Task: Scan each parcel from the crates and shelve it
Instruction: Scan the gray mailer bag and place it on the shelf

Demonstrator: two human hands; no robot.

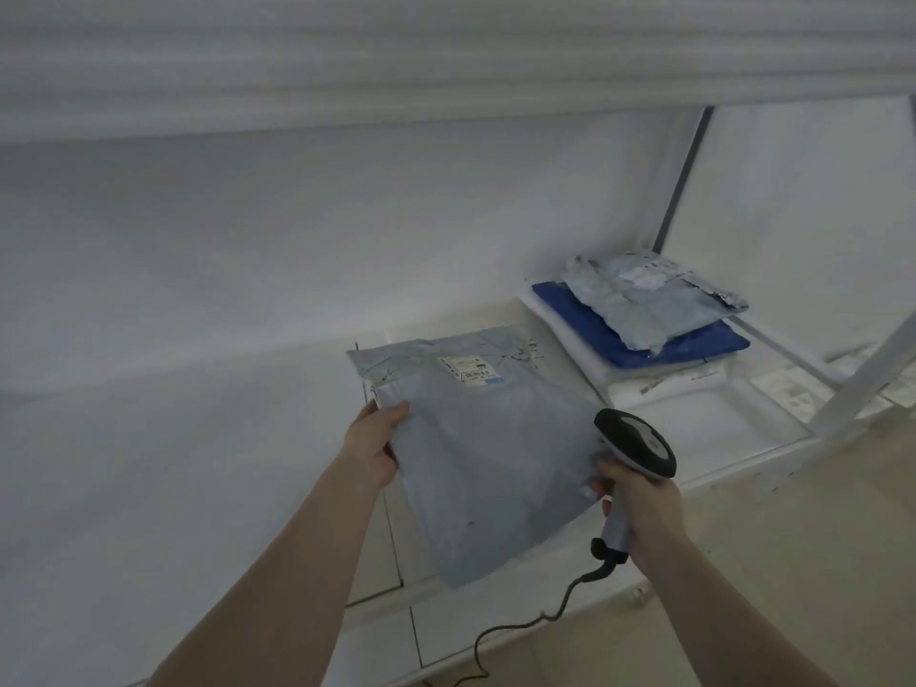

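Head view: a flat grey plastic mailer parcel (490, 448) with a white label (470, 371) is pinched at its left edge by the left hand (374, 446), held over the white shelf (743, 428). A grey-black corded handheld scanner (634, 453) is gripped by the right hand (639, 508), fingertips touching the parcel's right edge. A stack of parcels (649, 314) is seen at the shelf's far right.

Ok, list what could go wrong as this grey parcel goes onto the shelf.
1. The right hand grips the scanner and touches the grey parcel's edge, so the parcel could slip.
2. The scanner cable hangs loose and might snag.
3. The stacked parcels sit near the shelf corner; a nudge could shift them.
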